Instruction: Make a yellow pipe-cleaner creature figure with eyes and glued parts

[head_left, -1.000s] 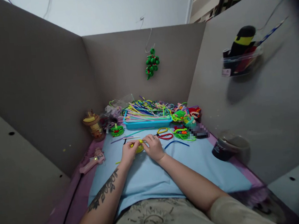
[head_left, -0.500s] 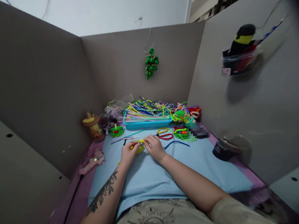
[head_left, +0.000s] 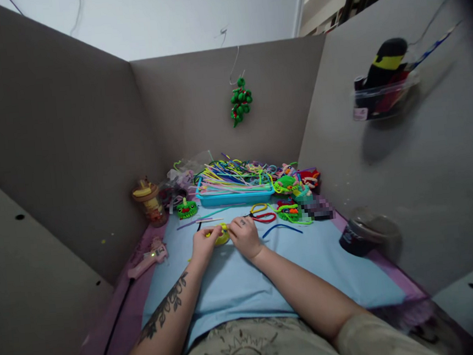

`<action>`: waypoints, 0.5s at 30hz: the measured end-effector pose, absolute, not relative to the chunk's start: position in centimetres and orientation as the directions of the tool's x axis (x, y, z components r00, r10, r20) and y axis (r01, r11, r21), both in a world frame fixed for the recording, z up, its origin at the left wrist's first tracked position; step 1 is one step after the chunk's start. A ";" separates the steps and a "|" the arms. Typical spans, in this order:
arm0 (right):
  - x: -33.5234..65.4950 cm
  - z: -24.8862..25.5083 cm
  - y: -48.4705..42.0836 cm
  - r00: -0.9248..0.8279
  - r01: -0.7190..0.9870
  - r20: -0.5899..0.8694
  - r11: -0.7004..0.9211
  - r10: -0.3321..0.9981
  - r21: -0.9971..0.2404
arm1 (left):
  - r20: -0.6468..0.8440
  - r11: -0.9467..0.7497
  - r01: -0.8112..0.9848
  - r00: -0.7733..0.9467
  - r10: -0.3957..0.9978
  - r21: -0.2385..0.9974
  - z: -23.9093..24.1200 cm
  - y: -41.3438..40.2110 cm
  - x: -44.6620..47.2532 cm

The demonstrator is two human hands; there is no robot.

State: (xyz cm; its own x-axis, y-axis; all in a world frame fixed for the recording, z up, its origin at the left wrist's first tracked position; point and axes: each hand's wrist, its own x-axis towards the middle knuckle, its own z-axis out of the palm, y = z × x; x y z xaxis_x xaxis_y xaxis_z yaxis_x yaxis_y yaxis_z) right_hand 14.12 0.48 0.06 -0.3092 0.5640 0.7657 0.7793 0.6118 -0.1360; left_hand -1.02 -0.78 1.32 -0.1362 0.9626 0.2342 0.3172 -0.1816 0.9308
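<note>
Both hands meet over a small yellow pipe-cleaner piece on the light blue mat. My left hand pinches its left side with curled fingers. My right hand grips its right side, fingers bent over it. Red and yellow pipe-cleaner loops lie just beyond my right hand, and a blue pipe cleaner lies to its right.
A teal tray heaped with coloured pipe cleaners stands at the back. Green finished pieces sit beside it. A pink glue gun lies at the left, a dark tub at the right. Grey partition walls enclose the desk; a green ornament hangs behind.
Both hands stay on the yellow piece with only slight finger shifts; the camera view has moved a little.
</note>
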 end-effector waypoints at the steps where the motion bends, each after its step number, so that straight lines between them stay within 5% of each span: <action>1: 14.0 0.0 0.5 -0.312 0.781 0.763 0.610 0.567 -0.134 | 0.232 -0.179 0.314 -0.140 0.963 0.932 1.3 -0.7 -1.0; 15: 14.3 0.3 0.5 -0.350 0.657 0.691 0.692 0.632 -0.300 | 0.362 -0.325 0.283 -0.087 0.928 0.902 1.0 -0.6 -1.4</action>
